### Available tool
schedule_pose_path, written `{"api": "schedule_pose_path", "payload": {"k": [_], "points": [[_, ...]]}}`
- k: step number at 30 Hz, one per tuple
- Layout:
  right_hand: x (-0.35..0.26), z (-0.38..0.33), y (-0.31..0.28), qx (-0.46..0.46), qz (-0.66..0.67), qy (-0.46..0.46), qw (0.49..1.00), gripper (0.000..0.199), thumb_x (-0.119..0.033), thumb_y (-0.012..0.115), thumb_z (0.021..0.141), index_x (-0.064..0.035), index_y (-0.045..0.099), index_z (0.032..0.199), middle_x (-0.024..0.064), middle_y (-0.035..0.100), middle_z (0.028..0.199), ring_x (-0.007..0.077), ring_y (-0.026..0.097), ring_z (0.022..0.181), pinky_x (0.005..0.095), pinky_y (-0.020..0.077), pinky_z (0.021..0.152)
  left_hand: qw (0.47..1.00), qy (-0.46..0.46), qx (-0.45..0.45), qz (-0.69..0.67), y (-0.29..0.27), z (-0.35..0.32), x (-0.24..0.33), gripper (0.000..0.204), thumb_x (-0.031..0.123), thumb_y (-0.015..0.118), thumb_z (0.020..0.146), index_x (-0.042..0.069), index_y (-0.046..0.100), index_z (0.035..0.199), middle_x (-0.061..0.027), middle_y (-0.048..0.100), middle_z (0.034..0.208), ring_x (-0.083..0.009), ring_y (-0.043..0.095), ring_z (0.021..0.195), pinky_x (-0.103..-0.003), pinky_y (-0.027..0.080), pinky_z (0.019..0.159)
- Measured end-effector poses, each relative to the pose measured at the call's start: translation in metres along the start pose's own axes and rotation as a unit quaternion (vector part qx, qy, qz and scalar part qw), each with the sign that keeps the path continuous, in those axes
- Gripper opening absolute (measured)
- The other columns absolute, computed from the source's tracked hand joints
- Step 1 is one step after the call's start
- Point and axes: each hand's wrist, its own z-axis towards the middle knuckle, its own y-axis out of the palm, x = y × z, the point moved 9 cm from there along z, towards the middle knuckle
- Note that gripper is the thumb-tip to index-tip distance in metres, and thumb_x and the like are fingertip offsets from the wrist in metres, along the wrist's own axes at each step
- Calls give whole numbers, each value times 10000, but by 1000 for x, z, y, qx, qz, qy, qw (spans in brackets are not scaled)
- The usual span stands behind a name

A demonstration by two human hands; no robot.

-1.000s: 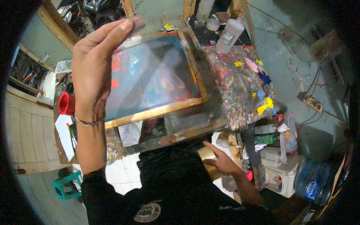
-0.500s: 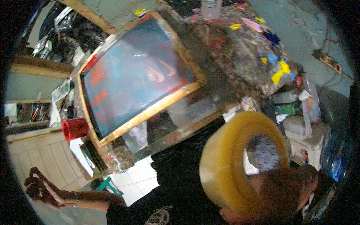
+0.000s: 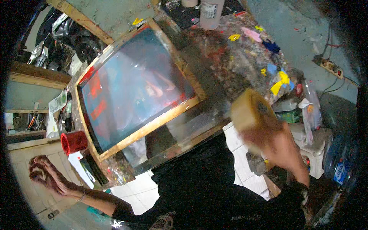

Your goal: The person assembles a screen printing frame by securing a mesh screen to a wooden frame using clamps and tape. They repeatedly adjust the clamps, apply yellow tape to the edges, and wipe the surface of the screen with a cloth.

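Right hand (image 3: 274, 143) at 4 o'clock, fingers wrapped round tan tape roll (image 3: 251, 109), held above tabletop (image 3: 245, 57) edge. Left hand (image 3: 44, 174) at 8 o'clock, fingers curled, holding nothing. Wooden-framed screen (image 3: 134, 88) lies at centre.

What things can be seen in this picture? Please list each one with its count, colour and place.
screen frame: one, wooden border with blue and red mesh, lying on the work table, centre.
work table: one, covered in mixed paint stains, upper centre to right.
tape roll: one, tan, blurred, in the right hand, right of the frame.
cup: one, red, at the frame's lower left corner.
bottle: one, whitish, top edge of the table.
water jug: one, blue, on the floor, far right.
power strip: one, pale, upper right.
left hand: empty, fingers curled, lower left, away from the table.
right hand: grip around the tape roll.
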Motion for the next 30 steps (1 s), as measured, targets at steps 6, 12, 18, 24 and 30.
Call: {"api": "schedule_pose_path", "payload": {"k": [6,12,18,24,30], "points": [[114,34,-83,320,-161,188,915,368,-397,693,855,-99,727,1068,241,686,905,391,676,784,477,532,724,986,-68,-35,-146,-19,63,-101,101,9,581,922,34,485,903,-38,395,864,-161,379,776,-301,345,718],[186,63,-56,274,-226,279,892,528,-459,661,863,-152,590,1287,270,664,818,431,661,709,543,519,627,995,-2,-71,-68,-26,75,-89,310,-31,547,928,11,391,1193,-49,397,886,-164,402,798,-309,377,738],[70,38,-85,438,-287,104,846,797,-394,690,865,-87,302,1490,236,679,1012,413,665,895,526,524,775,997,39,-64,11,-50,81,-75,593,-70,513,934,-12,297,1483,-59,400,908,-168,425,820,-318,410,758],[-122,3,-63,228,92,-250,936,527,-263,693,866,-27,496,1294,200,619,1070,341,612,939,457,492,830,999,-7,-38,-30,-69,99,-88,236,30,467,986,-31,443,1212,-67,429,902,-174,428,827,-332,401,768],[-140,21,-37,175,449,-327,813,287,-151,677,870,-46,626,1132,108,621,898,267,595,763,398,493,725,996,-80,-17,-37,-62,126,-121,114,47,439,992,43,446,878,-47,404,841,-170,384,776,-347,365,750]]}}
